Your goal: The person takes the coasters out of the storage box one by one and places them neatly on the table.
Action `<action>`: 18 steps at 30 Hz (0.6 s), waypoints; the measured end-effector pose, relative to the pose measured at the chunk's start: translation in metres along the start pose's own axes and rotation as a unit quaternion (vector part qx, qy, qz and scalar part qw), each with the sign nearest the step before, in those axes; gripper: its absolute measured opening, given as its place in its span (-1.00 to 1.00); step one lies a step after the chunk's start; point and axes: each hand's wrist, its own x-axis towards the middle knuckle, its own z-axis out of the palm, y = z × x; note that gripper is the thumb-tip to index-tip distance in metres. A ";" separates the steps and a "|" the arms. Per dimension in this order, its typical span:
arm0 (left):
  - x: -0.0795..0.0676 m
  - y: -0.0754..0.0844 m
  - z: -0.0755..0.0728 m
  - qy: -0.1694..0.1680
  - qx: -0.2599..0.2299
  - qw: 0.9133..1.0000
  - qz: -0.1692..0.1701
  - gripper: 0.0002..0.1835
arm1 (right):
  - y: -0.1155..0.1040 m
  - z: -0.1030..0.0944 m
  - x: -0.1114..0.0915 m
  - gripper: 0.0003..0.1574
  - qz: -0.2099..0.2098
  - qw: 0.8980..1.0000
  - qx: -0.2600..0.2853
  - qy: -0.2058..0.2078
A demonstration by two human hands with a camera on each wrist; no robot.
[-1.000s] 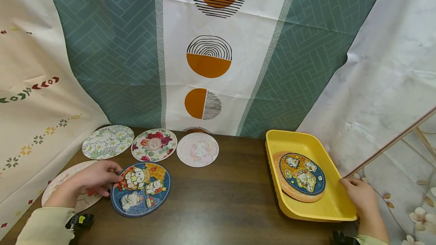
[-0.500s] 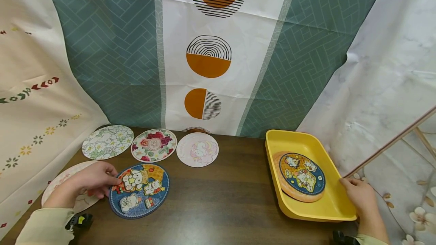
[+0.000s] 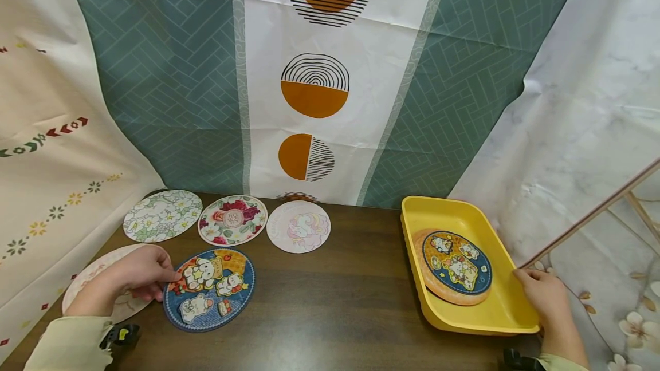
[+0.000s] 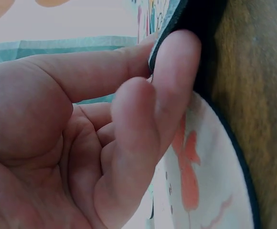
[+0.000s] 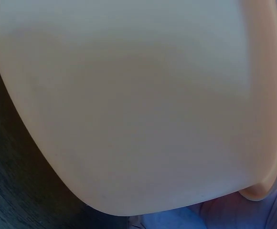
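My left hand pinches the left edge of a round blue denim-print mat with cartoon animals. In the left wrist view, the thumb is above and a finger lies under the mat's lifted, dark-backed edge. Partly beneath that hand and forearm lies a pale round mat with a pinkish-red print. My right hand grips the right rim of a yellow tray. Inside the tray, another blue cartoon mat lies on an orange-brown round one. The tray's outer wall fills the right wrist view.
Along the back of the dark wooden table lie a green-and-white floral mat, a red rose mat and a pink unicorn mat. A patterned cloth hangs behind, with pale cloths at both sides.
My left hand and the blue denim-print mat have shifted slightly left and toward the front of the table. My right hand and the tray have stayed in place.
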 end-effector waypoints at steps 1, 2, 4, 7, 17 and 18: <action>0.000 0.000 0.000 0.001 -0.001 1.000 -0.001 -0.77 | 0.000 0.000 0.000 -0.12 0.000 1.000 0.000 0.001; -0.001 0.000 0.000 0.001 -0.002 1.000 -0.003 -0.76 | 0.000 0.000 0.001 -0.11 0.000 1.000 0.000 0.001; -0.001 -0.001 0.000 0.003 -0.003 1.000 -0.004 -0.77 | 0.001 0.000 0.002 -0.12 0.001 1.000 0.002 0.001; 0.000 -0.002 0.000 0.002 -0.004 1.000 -0.005 -0.77 | 0.001 0.000 0.003 -0.12 0.005 1.000 0.005 0.000; 0.000 -0.001 0.001 0.007 0.009 1.000 -0.003 -0.73 | 0.000 0.000 0.001 -0.13 0.002 1.000 -0.001 0.000; 0.000 0.000 0.001 0.009 0.009 1.000 -0.005 -0.73 | 0.000 0.000 0.001 -0.13 0.003 1.000 0.000 -0.001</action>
